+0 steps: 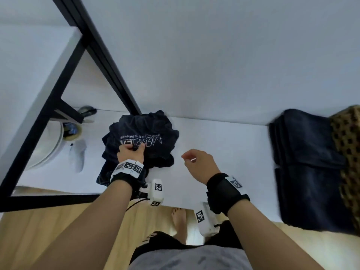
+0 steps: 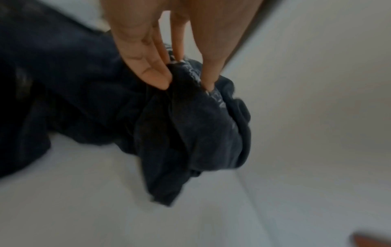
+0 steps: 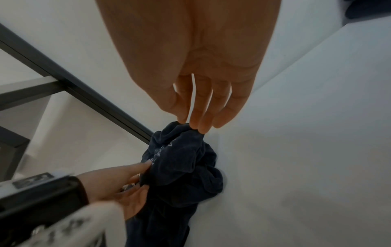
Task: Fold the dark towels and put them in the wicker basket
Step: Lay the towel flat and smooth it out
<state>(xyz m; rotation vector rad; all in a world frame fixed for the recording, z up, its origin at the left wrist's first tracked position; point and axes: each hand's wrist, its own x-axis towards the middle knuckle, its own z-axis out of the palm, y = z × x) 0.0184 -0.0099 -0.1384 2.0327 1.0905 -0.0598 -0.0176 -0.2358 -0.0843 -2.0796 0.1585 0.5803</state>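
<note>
A crumpled dark towel (image 1: pixel 153 129) with white lettering lies on the white table (image 1: pixel 224 145) against the wall. My left hand (image 1: pixel 134 148) pinches a fold of it near the lettering; in the left wrist view the thumb and fingers (image 2: pixel 156 78) squeeze the cloth (image 2: pixel 190 133). My right hand (image 1: pixel 187 157) hovers over bare table to the towel's right, fingers relaxed and holding nothing. Its wrist view shows its fingertips (image 3: pixel 194 123) above the towel (image 3: pixel 186 163). Folded dark towels (image 1: pixel 307 162) are stacked at the right by the wicker basket (image 1: pixel 348 152); whether they sit inside it I cannot tell.
A black metal shelf frame (image 1: pixel 109 61) rises at the left, one post meeting the table just behind the towel. Under it are white plates (image 1: pixel 46 145), a tape roll (image 1: pixel 72 131) and a small white object (image 1: pixel 78 154). The table's front edge (image 1: pixel 175 199) runs above a wooden floor.
</note>
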